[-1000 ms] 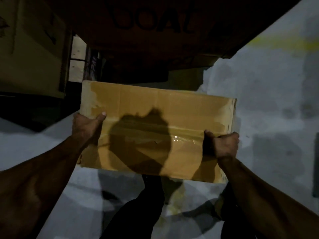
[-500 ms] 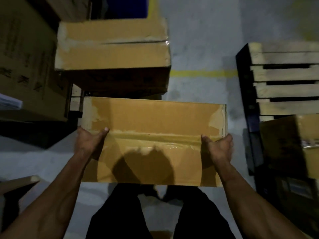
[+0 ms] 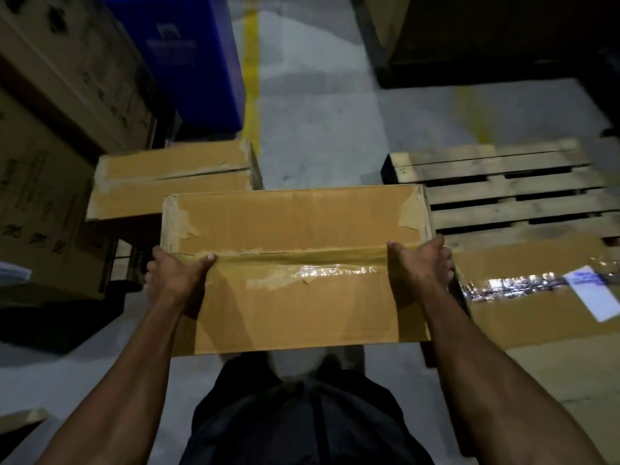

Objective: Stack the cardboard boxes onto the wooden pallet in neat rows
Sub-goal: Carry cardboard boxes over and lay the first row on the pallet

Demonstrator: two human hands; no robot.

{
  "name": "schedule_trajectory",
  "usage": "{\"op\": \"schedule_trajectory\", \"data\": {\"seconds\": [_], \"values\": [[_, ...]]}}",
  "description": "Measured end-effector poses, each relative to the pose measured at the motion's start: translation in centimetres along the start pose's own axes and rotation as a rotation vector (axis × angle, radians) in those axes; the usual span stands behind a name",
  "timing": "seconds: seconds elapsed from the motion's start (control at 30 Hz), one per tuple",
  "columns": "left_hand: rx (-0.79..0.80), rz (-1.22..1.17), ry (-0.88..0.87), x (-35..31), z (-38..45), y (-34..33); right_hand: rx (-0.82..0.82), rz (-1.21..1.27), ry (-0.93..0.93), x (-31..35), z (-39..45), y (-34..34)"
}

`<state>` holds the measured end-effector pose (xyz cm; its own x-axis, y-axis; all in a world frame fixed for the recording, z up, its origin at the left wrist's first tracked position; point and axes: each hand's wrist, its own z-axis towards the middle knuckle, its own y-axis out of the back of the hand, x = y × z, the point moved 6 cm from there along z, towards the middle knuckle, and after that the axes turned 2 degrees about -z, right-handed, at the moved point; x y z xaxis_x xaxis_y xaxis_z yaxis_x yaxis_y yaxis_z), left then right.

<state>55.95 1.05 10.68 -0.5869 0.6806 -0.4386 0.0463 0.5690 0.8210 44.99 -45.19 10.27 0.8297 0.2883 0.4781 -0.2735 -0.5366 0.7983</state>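
Both hands grasping one long tan cardboard box with a taped centre seam [image 3: 295,263], carried in front of the body above the grey concrete floor [image 3: 318,129]. Left hand [image 3: 174,276] wraps the box's left end, thumb lying on top near the seam. Right hand [image 3: 424,263] clamps the right end, thumb on top, fingers hidden down the side. Box long axis runs left to right across the body, level.

Key relation: slatted wooden pallet [image 3: 510,193] lies to the right of the held box and slightly ahead; right hand is the nearer one. Box's right end already overlaps the pallet's left edge in view. Bare slats show at the pallet's far part. Nearer part carries a flat tan cardboard box with glossy tape and a white label [image 3: 536,297], just beside the right hand. Judgement: open slot is the bare slats beyond that box, so the move likely means swinging right and forward, long axis kept parallel to the slats.

Left side: another tan taped cardboard box [image 3: 171,182] sits on a lower stack, probably the supply. Behind it a blue printed carton [image 3: 191,62] and tall brown cartons [image 3: 50,129].

Writing: white logo and text on the blue carton, too blurred to read. Label and brown carton print also unreadable.
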Motion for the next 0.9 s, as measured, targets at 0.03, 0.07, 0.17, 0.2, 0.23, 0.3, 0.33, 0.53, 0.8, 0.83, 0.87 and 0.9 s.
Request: {"op": "schedule_trajectory", "data": {"seconds": [0.03,0.07,0.17,0.2,0.23,0.3,0.33,0.53,0.8,0.83,0.87,0.9], "values": [[-0.020,0.000,-0.018,-1.3,-0.3,0.0,-0.005,0.009,0.002,0.3,0.6,1.0],[-0.041,0.002,-0.037,-2.6,-0.6,0.1,-0.010,0.017,0.003,0.6,1.2,1.9],[-0.066,0.016,-0.063,-6.4,-0.9,-0.3,-0.037,0.030,-0.004,1.3,3.2,4.4],[-0.068,0.018,-0.068,-7.7,-0.7,-0.6,-0.046,0.033,-0.014,1.6,3.9,5.0],[-0.070,0.018,-0.076,-8.9,-0.5,-1.0,-0.055,0.034,-0.024,1.8,4.7,5.7],[-0.073,0.013,-0.103,-11.6,0.4,-2.1,-0.077,0.041,-0.041,2.4,6.3,6.7],[-0.071,0.010,-0.115,-13.0,0.8,-2.7,-0.085,0.043,-0.053,2.5,7.2,7.1],[-0.020,0.022,-0.198,-22.4,5.0,-8.3,-0.133,0.052,-0.145,3.6,14.0,8.1],[0.091,0.044,-0.212,-36.3,11.8,-16.0,-0.188,0.083,-0.296,7.2,24.1,9.1],[0.115,0.050,-0.217,-37.7,12.0,-16.6,-0.192,0.082,-0.304,7.7,25.1,9.3],[0.142,0.065,-0.225,-39.1,12.1,-17.2,-0.197,0.078,-0.314,8.1,26.2,9.5],[0.170,0.086,-0.234,-40.4,12.2,-17.7,-0.202,0.071,-0.325,8.4,27.2,9.7]]}}
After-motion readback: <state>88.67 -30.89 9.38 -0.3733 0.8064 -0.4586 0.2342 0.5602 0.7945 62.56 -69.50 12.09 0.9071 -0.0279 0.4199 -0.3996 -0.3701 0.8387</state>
